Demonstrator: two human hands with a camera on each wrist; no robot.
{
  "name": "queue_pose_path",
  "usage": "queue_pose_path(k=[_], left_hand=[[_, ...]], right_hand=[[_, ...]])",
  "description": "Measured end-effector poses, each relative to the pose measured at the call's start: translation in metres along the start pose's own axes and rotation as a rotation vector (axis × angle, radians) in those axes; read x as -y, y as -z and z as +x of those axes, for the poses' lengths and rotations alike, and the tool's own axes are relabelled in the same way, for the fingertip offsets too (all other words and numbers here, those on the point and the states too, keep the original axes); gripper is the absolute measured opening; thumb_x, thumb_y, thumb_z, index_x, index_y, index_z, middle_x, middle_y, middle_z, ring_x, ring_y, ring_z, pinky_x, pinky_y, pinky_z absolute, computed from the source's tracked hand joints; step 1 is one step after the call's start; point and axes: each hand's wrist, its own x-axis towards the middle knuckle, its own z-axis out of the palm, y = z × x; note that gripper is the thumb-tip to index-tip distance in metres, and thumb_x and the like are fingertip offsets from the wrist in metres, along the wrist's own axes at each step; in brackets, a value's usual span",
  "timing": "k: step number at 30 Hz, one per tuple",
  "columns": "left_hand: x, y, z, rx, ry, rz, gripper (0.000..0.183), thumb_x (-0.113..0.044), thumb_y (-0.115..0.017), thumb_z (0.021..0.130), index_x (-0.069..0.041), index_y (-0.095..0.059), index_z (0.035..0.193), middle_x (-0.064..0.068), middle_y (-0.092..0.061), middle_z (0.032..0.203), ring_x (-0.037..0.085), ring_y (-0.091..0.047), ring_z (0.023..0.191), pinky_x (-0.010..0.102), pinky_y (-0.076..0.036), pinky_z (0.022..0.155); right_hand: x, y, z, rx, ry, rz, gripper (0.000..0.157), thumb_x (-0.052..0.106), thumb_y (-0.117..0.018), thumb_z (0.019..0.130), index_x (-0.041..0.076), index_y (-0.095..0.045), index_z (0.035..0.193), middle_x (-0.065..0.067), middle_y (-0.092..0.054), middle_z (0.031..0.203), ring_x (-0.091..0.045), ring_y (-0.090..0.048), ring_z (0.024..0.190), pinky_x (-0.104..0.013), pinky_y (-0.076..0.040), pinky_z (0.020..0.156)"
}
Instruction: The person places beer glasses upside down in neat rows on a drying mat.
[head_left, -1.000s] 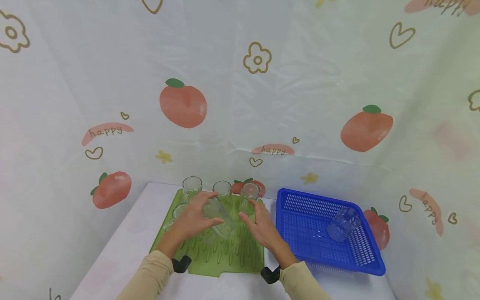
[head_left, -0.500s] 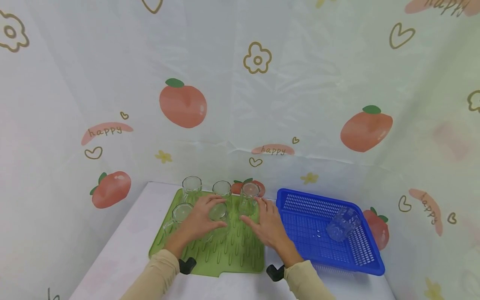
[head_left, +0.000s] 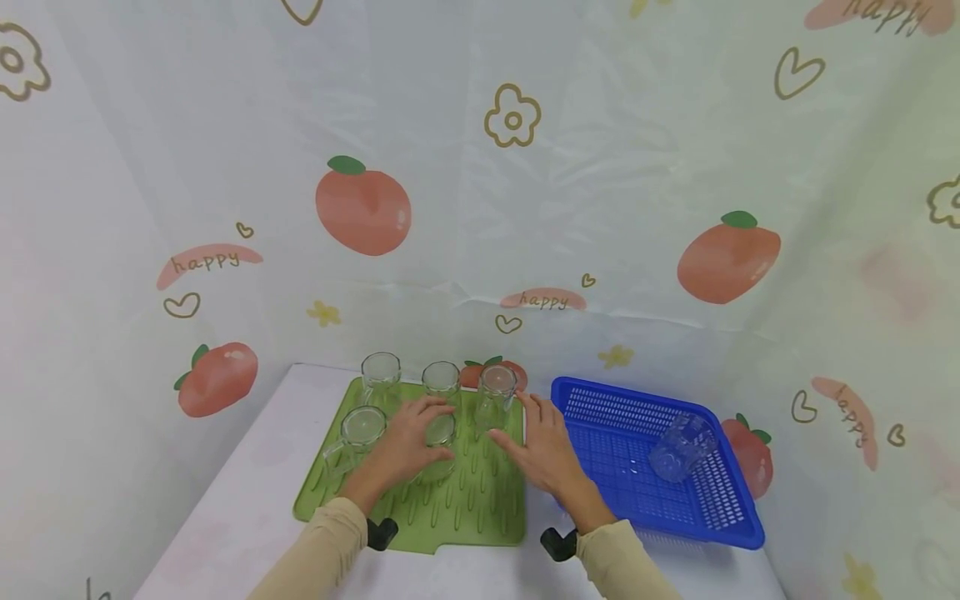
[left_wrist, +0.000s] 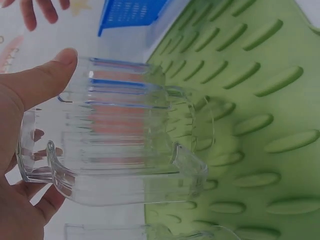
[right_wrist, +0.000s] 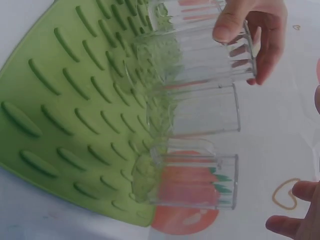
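Observation:
On the green drying mat (head_left: 468,521), a clear glass mug (left_wrist: 120,145) stands upside down, its handle facing the left wrist camera. My left hand (head_left: 405,442) grips this mug near its upturned base, thumb on one side and fingers on the other. Behind it, a row of glass mugs includes a back right mug (head_left: 497,396) and a back middle mug (head_left: 441,377). Left of my left hand stands another upturned mug (head_left: 363,429). My right hand (head_left: 549,450), fingers spread, holds nothing and hovers beside the back right mug; the head view leaves any contact unclear.
A blue plastic basket (head_left: 645,394) stands on the white table to the right of the mat. One clear glass (head_left: 681,450) lies tilted inside it. A printed curtain (head_left: 450,208) hangs close behind the mat.
My left hand has turned the tilted mug upright, base up, and lowered it onto the mat in front of the back row. My right hand has shifted slightly right.

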Motion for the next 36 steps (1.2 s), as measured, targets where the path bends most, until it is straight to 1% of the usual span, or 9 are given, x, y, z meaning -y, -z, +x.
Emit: queue_pose_path(k=[2, 5, 10, 14, 18, 22, 27, 31, 36], left_hand=[[0.003, -0.003, 0.0, 0.003, 0.009, 0.016, 0.069, -0.03, -0.092, 0.074, -0.017, -0.064, 0.136, 0.007, -0.057, 0.145, 0.036, -0.051, 0.135, 0.06, -0.042, 0.113], [0.006, -0.006, 0.001, 0.003, 0.022, 0.011, 0.07, -0.027, -0.093, 0.074, -0.016, -0.064, 0.136, 0.007, -0.056, 0.145, 0.036, -0.05, 0.136, 0.061, -0.04, 0.113], [0.009, -0.01, 0.001, 0.006, 0.044, 0.01, 0.07, -0.025, -0.093, 0.072, -0.014, -0.064, 0.136, 0.007, -0.056, 0.146, 0.037, -0.049, 0.136, 0.06, -0.042, 0.112], [0.011, -0.012, 0.001, 0.003, 0.047, 0.028, 0.07, -0.027, -0.093, 0.073, -0.015, -0.064, 0.135, 0.006, -0.056, 0.146, 0.036, -0.05, 0.135, 0.059, -0.043, 0.112], [0.012, -0.013, 0.001, -0.005, 0.045, 0.023, 0.07, -0.028, -0.093, 0.073, -0.015, -0.064, 0.136, 0.007, -0.056, 0.146, 0.037, -0.05, 0.134, 0.061, -0.042, 0.112], [0.013, -0.013, 0.002, -0.003, 0.042, 0.017, 0.07, -0.028, -0.092, 0.073, -0.015, -0.064, 0.136, 0.007, -0.056, 0.147, 0.038, -0.051, 0.133, 0.06, -0.043, 0.111], [0.013, -0.014, 0.003, 0.003, 0.041, 0.033, 0.07, -0.034, -0.092, 0.073, -0.016, -0.065, 0.135, 0.006, -0.056, 0.146, 0.036, -0.052, 0.132, 0.059, -0.044, 0.111], [0.013, -0.015, 0.003, 0.02, 0.055, 0.041, 0.071, -0.038, -0.091, 0.074, -0.018, -0.064, 0.137, 0.003, -0.056, 0.146, 0.034, -0.052, 0.132, 0.056, -0.046, 0.11], [0.011, -0.015, 0.004, 0.026, 0.076, 0.039, 0.07, -0.038, -0.09, 0.075, -0.019, -0.063, 0.137, 0.002, -0.056, 0.146, 0.034, -0.052, 0.133, 0.054, -0.048, 0.108]], right_hand=[[-0.001, 0.003, 0.0, -0.004, 0.001, -0.001, 0.081, 0.062, -0.058, 0.096, 0.015, -0.035, 0.157, -0.019, -0.038, 0.156, -0.046, -0.034, 0.148, -0.067, -0.032, 0.117], [-0.002, 0.006, -0.001, 0.003, -0.003, -0.01, 0.081, 0.063, -0.058, 0.095, 0.017, -0.035, 0.157, -0.019, -0.037, 0.157, -0.047, -0.032, 0.148, -0.068, -0.031, 0.117], [-0.006, 0.008, -0.001, 0.011, -0.01, -0.019, 0.08, 0.064, -0.057, 0.095, 0.018, -0.034, 0.157, -0.02, -0.036, 0.158, -0.048, -0.027, 0.151, -0.069, -0.028, 0.119], [-0.007, 0.01, -0.001, 0.006, 0.002, -0.026, 0.08, 0.063, -0.058, 0.095, 0.016, -0.036, 0.156, -0.022, -0.036, 0.158, -0.049, -0.027, 0.152, -0.069, -0.026, 0.12], [-0.008, 0.012, -0.001, -0.004, 0.03, -0.058, 0.08, 0.062, -0.06, 0.095, 0.013, -0.038, 0.154, -0.024, -0.039, 0.156, -0.051, -0.03, 0.15, -0.068, -0.026, 0.121], [-0.009, 0.014, 0.0, -0.013, 0.039, -0.085, 0.079, 0.061, -0.061, 0.094, 0.012, -0.04, 0.153, -0.024, -0.04, 0.154, -0.051, -0.032, 0.148, -0.067, -0.028, 0.121], [-0.011, 0.014, 0.0, -0.011, 0.032, -0.095, 0.08, 0.062, -0.06, 0.094, 0.012, -0.04, 0.153, -0.024, -0.041, 0.154, -0.051, -0.033, 0.148, -0.067, -0.028, 0.12], [-0.012, 0.014, -0.002, 0.007, 0.016, -0.089, 0.082, 0.063, -0.059, 0.094, 0.013, -0.038, 0.155, -0.023, -0.04, 0.155, -0.05, -0.032, 0.149, -0.067, -0.027, 0.121], [-0.014, 0.015, -0.002, 0.013, 0.011, -0.092, 0.082, 0.065, -0.058, 0.094, 0.013, -0.037, 0.155, -0.023, -0.039, 0.156, -0.05, -0.031, 0.149, -0.067, -0.027, 0.121]])
